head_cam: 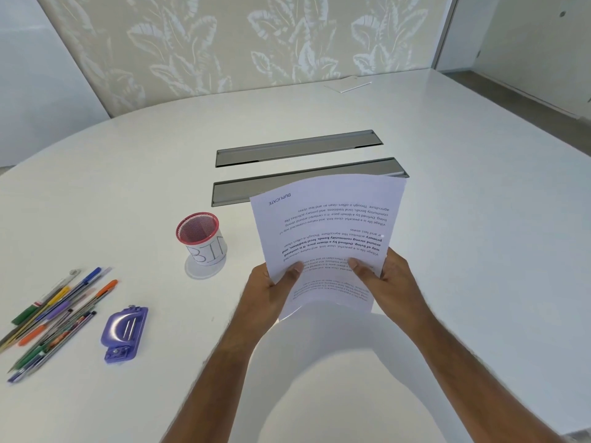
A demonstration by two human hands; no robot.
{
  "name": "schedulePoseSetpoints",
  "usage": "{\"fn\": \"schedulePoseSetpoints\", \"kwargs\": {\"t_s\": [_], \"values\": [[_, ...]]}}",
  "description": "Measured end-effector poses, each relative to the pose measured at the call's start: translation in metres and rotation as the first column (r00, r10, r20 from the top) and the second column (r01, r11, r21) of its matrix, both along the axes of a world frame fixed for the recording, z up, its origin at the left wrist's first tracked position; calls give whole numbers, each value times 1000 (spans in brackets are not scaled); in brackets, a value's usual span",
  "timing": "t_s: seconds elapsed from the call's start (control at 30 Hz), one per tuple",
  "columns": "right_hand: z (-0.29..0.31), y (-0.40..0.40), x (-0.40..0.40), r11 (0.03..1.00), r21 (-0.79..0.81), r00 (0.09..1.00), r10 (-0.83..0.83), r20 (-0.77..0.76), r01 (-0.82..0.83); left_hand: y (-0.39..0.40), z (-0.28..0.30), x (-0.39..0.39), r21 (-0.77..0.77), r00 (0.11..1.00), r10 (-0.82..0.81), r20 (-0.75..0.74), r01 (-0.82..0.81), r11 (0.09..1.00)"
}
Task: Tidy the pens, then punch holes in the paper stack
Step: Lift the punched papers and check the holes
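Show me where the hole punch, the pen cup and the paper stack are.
hole punch (124, 334), head view, on its purple top lever.
pen cup (209, 249), head view, on its white labelled side.
paper stack (329, 219), head view, on the top printed sheet.

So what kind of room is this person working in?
Probably an office meeting room. The large white table has two metal cable hatches set into its top, and it holds desk supplies: a mesh pen cup, loose pens and a purple hole punch.
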State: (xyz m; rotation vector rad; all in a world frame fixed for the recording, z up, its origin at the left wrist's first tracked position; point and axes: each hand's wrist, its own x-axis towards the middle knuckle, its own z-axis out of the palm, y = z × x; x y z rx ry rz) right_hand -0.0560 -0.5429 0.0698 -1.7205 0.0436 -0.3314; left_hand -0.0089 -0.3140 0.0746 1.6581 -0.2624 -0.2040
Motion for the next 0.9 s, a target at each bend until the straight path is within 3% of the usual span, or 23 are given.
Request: {"fn": "schedulePoseSetpoints", "kwargs": {"t_s": [0.3,0.6,0.8,0.9], "values": [[-6,-9,-1,992,79,994,102,-34,-99,2,15,0,-81,995,91,-45,-95,992],[-17,-22,-1,964,267,995,18,-98,9,8,34,4,-323,989,103,-105,-132,937],[-17,-10,-2,811,583,997,72,-20,-47,-3,35,-3,-486,991,-12,-132,-54,872],[-19,-3,0,745,665,998,67,8,-56,-8,31,-8,-504,989,-56,-139,-22,864]]}}
